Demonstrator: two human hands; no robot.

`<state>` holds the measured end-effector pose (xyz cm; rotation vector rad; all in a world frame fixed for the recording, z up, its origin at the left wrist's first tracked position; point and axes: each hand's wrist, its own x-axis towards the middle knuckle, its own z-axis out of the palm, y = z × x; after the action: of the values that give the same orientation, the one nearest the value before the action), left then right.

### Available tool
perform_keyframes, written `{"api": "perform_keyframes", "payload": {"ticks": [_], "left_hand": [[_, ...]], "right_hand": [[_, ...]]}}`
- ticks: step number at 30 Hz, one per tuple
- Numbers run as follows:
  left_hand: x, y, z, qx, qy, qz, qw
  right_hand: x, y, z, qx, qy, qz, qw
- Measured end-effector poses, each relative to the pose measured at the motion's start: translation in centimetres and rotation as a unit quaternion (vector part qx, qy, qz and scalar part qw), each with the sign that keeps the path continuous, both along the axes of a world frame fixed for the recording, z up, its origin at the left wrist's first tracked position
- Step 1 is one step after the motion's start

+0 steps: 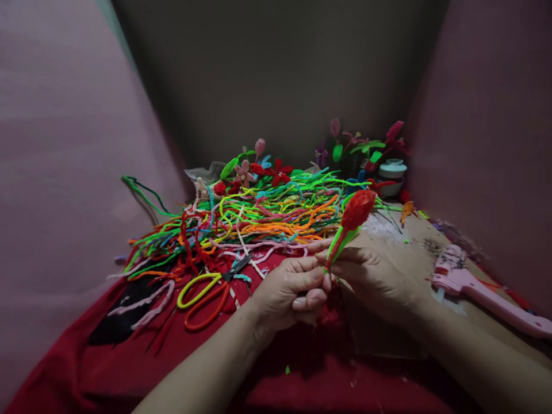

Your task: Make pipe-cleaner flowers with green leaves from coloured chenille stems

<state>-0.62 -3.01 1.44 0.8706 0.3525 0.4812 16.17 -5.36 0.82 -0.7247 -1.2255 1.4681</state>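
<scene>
A red fuzzy flower bud (357,210) on a stem with bright green leaves (344,246) stands tilted up and to the right in front of me. My left hand (297,288) pinches the lower end of its stem between thumb and fingers. From the right, my right hand (366,275) closes its fingers on the same stem, touching it just beside the left fingertips. Part of the right fingers is hidden behind the leaves and stem.
Many coloured pipe cleaners (267,213) lie heaped behind my hands. Scissors (209,293) with yellow and orange handles rest on the red cloth (129,368). At right, a pink glue gun (483,290) lies on a board. Finished flowers (280,171) and a lidded jar (392,175) stand behind.
</scene>
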Motion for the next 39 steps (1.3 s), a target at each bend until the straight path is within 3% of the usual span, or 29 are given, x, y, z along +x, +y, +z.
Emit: {"api": "perform_keyframes", "payload": {"ticks": [4, 7, 10, 12, 15, 17, 18, 20, 22, 25, 27, 29, 32, 35, 37, 39], "left_hand": [[-0.2, 0.2, -0.1, 0.003, -0.001, -0.015, 1.000], [-0.2, 0.1, 0.2, 0.015, 0.026, -0.017, 0.999], [0.2, -0.3, 0.5, 0.096, 0.109, 0.060, 0.988], [0.5, -0.7, 0.4, 0.242, 0.188, 0.170, 0.937], [0.9, -1.2, -0.3, 0.494, 0.253, 0.297, 0.777], [1.0, -1.4, -0.7, 0.576, 0.263, 0.325, 0.702], [1.0, -1.5, -0.8, 0.587, 0.267, 0.330, 0.690], [1.1, -1.6, -0.7, 0.552, 0.273, 0.327, 0.717], [1.2, -1.6, -0.3, 0.453, 0.272, 0.309, 0.791], [1.3, -1.5, 0.3, 0.265, 0.226, 0.254, 0.902], [1.2, -1.3, 0.5, 0.167, 0.168, 0.209, 0.949], [1.0, -1.0, 0.5, 0.092, 0.110, 0.158, 0.977], [0.8, -0.6, 0.5, 0.020, 0.058, 0.078, 0.995], [0.7, -0.6, 0.6, 0.030, 0.068, 0.062, 0.995], [0.8, -0.8, 0.7, 0.107, 0.130, 0.115, 0.979], [1.0, -1.1, 0.4, 0.252, 0.208, 0.208, 0.922]], "right_hand": [[0.2, 0.0, 0.4, 0.044, -0.060, -0.008, 0.997], [-0.1, -0.1, 0.5, 0.036, -0.042, -0.018, 0.998], [-0.6, 0.0, 0.3, 0.011, 0.018, -0.043, 0.999], [-1.0, 0.0, 0.0, 0.002, 0.056, -0.054, 0.997], [-1.4, 0.0, -0.1, -0.001, 0.080, -0.072, 0.994], [-1.4, -0.2, 0.0, -0.003, 0.061, -0.085, 0.995], [-1.4, -0.3, 0.0, -0.004, 0.039, -0.094, 0.995], [-1.3, -0.4, -0.1, 0.001, -0.006, -0.116, 0.993], [-1.1, -0.5, -0.4, -0.004, -0.020, -0.128, 0.992], [-0.8, -0.4, -1.0, -0.014, 0.005, -0.094, 0.995], [-0.6, -0.2, -1.2, -0.009, 0.017, -0.064, 0.998], [-0.6, -0.1, -1.0, -0.004, 0.028, -0.043, 0.999], [-0.7, -0.1, -0.6, -0.012, 0.051, -0.021, 0.998], [-1.0, -0.2, -0.6, -0.021, 0.073, -0.028, 0.997], [-1.1, -0.1, -0.9, -0.018, 0.084, -0.054, 0.995], [-1.3, 0.0, -1.3, -0.015, 0.099, -0.100, 0.990]]}}
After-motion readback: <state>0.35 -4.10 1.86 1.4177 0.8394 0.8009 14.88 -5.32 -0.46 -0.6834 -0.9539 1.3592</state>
